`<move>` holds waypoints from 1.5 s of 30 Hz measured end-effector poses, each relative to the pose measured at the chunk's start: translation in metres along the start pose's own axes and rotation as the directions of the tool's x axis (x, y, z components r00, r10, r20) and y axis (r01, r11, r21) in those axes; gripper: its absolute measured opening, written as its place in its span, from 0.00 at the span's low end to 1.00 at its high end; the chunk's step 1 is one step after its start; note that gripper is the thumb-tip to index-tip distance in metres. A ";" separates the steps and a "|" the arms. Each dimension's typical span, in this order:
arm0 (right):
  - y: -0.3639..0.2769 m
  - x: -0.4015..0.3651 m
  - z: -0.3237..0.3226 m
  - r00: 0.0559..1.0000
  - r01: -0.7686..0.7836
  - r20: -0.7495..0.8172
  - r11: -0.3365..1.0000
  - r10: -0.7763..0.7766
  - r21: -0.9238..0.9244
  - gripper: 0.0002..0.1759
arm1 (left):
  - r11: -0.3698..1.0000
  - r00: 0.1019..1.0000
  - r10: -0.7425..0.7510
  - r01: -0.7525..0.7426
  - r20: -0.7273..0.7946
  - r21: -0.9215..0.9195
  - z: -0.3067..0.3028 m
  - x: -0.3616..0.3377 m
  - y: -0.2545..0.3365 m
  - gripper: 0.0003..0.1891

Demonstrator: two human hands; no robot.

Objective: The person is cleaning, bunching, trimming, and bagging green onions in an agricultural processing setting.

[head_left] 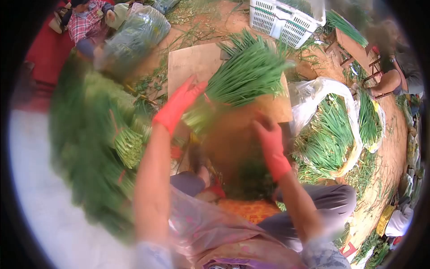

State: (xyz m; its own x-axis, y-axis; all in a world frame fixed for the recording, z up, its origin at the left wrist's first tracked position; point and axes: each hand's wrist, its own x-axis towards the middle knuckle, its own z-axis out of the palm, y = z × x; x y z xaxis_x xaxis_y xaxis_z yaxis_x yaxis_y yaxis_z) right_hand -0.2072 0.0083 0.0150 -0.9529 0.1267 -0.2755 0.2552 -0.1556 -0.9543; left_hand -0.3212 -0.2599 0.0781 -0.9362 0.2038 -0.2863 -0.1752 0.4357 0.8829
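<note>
My left hand (179,103), in a red rubber glove, is at the stem end of a large bundle of green chives (251,74). Its fingers and thumb look stretched out, with the tips against or very close to the stalks. The bundle lies on a brown board (192,60), its leaf tips towards the upper right. My right hand (272,145), gloved in red as well, is below the bundle with its fingers curled together. A brown smear on the lens hides the space between the hands, so what the right fingers hold cannot be made out.
Tied bundles of greens (127,145) are piled on my left. On the right stands an open white sack (320,85) of chives. A white plastic crate (286,22) is at the back. Other people (89,20) sit at upper left and right. Loose leaves litter the ground.
</note>
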 end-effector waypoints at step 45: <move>-0.187 0.069 0.157 0.793 -0.038 0.596 0.988 0.123 -0.153 0.14 | 0.636 0.981 -0.063 0.182 -0.185 0.750 0.047 -0.010 0.005 0.45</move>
State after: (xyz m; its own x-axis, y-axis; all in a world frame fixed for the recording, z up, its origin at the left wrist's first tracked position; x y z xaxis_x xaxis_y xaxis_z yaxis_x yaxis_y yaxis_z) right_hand -0.3467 -0.1073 0.1928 -0.8225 -0.5025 -0.2664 0.3131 -0.0089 -0.9497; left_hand -0.2989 -0.2190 0.0677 -0.9636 0.0102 -0.2671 -0.0535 0.9717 0.2302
